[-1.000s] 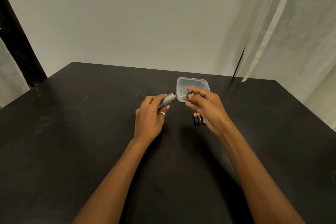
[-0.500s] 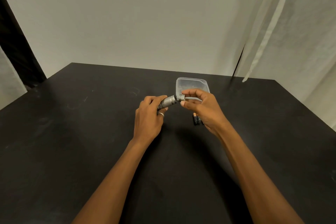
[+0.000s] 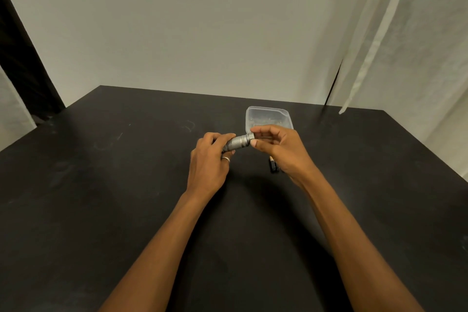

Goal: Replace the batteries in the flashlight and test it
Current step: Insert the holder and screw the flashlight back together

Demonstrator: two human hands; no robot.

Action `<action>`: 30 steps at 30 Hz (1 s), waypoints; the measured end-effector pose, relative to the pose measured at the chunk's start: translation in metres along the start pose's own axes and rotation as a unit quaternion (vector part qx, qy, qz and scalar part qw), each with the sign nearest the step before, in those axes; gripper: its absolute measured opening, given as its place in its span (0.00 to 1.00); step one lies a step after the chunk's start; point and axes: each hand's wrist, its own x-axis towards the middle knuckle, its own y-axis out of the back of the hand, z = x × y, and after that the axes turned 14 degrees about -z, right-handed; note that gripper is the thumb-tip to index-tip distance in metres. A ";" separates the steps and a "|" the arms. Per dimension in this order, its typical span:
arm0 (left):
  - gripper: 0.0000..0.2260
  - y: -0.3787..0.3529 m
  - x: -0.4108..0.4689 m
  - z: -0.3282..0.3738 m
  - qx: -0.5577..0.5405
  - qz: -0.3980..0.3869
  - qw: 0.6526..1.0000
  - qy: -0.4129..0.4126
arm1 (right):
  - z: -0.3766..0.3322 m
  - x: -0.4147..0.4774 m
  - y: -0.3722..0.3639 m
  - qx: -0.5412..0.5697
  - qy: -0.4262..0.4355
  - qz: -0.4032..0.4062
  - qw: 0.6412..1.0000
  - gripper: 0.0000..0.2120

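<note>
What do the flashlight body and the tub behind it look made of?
Flashlight: probably metal, judging by its dull grey sheen and knurled grip texture. Tub: thin translucent plastic, going by its cloudy, see-through walls and rounded rim.

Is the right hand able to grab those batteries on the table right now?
Probably, once it lets go: the right hand is busy pinching the end of the flashlight, but the batteries lie on the table right beside it, nothing between.
</note>
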 end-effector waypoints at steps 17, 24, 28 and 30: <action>0.19 0.002 -0.002 0.002 0.001 0.001 1.000 -0.021 | 0.003 -0.001 -0.001 -0.003 -0.007 0.007 1.000 0.11; 0.21 0.002 -0.003 0.003 0.005 -0.006 1.000 -0.027 | 0.002 -0.002 -0.003 -0.002 -0.021 0.010 1.000 0.07; 0.21 0.003 -0.003 0.002 0.007 -0.008 0.999 -0.032 | 0.000 -0.001 -0.007 0.003 -0.041 0.029 0.999 0.10; 0.20 0.002 -0.003 0.002 0.007 -0.006 0.999 -0.035 | 0.000 0.000 -0.009 0.010 -0.050 0.040 0.998 0.11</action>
